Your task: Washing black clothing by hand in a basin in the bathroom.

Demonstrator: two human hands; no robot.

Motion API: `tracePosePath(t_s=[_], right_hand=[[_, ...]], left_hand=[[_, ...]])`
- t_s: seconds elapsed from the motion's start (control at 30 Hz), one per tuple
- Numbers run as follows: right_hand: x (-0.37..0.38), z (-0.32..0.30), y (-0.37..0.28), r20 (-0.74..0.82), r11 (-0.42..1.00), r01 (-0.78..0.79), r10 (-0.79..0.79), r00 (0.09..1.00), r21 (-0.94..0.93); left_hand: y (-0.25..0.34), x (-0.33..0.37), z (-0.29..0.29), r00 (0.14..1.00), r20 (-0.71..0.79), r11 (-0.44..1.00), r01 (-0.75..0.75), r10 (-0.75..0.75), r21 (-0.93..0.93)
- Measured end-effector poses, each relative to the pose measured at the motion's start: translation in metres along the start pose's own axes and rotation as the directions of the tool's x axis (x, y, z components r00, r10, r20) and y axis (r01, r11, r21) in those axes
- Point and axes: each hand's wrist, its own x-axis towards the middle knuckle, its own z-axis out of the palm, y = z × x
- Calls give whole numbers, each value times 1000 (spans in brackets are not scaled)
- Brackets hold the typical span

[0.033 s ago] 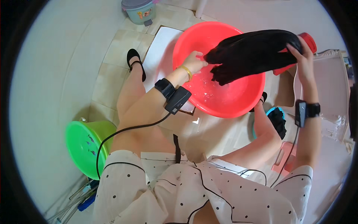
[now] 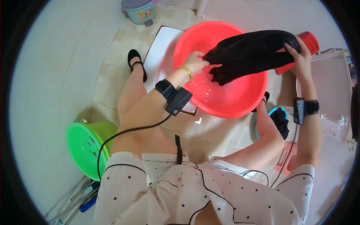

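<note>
1. Garment: black wet cloth stretched above the red basin, so drips fall inside.
2. Left hand pinches its near end.
3. Right hand clamps the far end.

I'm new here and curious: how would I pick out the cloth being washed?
Find the big red basin on the tiled floor. Stretched above it, between the left hand and right hand, is the black cloth, the only dark, wet fabric held up.

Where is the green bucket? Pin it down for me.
In the head view, the green bucket sits on the floor at the person's left, beside the left thigh, below the left hand and red basin.
</note>
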Motion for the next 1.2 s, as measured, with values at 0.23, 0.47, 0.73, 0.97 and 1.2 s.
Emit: tracePosePath(t_s=[0.23,0.47,0.73,0.97,1.2], right_hand=[[-50,89,193,277,861,14,148,949,-508],[-94,158,247,292,205,209,703,648,-956],[-44,311,249,512,835,40,298,805,-549],[-66,288,260,670,961,-77,242,702,-267],[-47,133,98,526,945,-244,96,845,219]], left_hand=[[-13,21,8,986,-16,984,-162,163,81],[19,-11,4,976,-42,977,-214,214,3],[11,-7,-5,974,-128,966,-207,188,-153],[29,-18,-10,998,-52,963,-38,25,-268],[5,-7,0,986,42,986,-162,160,39]])
